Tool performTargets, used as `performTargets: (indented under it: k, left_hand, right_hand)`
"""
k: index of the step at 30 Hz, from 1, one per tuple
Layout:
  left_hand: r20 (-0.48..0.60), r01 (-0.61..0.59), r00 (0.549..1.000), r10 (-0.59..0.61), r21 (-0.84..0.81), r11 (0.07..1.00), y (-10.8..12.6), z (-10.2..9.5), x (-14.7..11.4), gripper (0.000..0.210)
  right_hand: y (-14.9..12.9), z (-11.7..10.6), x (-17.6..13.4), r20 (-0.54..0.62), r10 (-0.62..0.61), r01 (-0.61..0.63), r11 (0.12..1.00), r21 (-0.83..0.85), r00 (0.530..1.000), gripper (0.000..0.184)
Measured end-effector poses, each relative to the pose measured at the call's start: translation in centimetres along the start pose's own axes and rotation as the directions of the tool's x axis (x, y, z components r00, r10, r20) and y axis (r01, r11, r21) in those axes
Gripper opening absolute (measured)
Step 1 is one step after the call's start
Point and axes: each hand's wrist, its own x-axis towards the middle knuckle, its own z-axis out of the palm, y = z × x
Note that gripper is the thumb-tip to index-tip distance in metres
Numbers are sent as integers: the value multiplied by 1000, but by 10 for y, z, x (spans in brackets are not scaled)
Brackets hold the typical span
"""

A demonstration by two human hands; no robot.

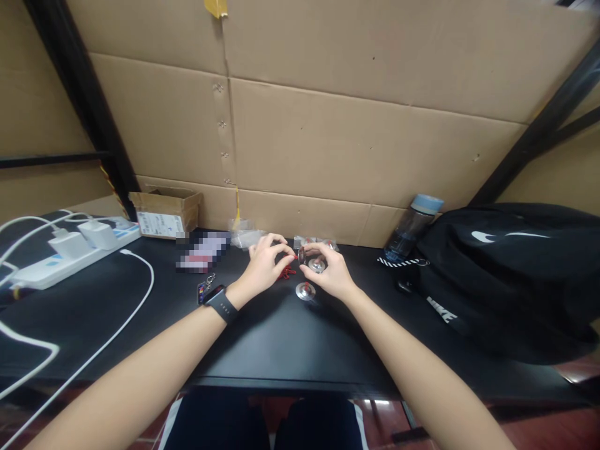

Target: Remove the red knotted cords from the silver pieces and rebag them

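Between finger and thumb of my right hand (332,270) is a small metal cymbal (302,255), held on edge above the black table. My left hand (266,261) is closed in a pinch on a red cord (295,256) right beside that disc. More red cord (287,272) lies bunched below my left fingers. A second cymbal (305,291), shiny with a raised middle and red cord at its centre, rests flat on the table in front of my hands. Another metal cymbal (316,265) sits behind it, partly hidden by my right hand.
Clear plastic bags (246,236) lie at the back, near an opened cardboard box (166,212). A keychain (202,291) lies by my left wrist. A white power strip (42,269) with cables is at left; a bottle (410,228) and black backpack (510,281) stand right.
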Motion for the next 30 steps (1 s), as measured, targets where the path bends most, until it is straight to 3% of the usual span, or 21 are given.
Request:
performTargets:
  k: [5,22,30]
  left_hand:
    - [7,-8,1000,9,-93,996,5,3,-1,13]
    - [-25,-33,999,31,-93,995,11,-1,-3,13]
    - [-97,-76,993,71,-54,996,17,-6,-4,12]
  right_hand:
    - [-15,3,-1,-21,-19,20,1000,10,1000,38]
    - [-22,2,-2,-28,-26,27,999,31,999,41]
    - [-18,6,-3,-16,108,-99,951,293,994,43]
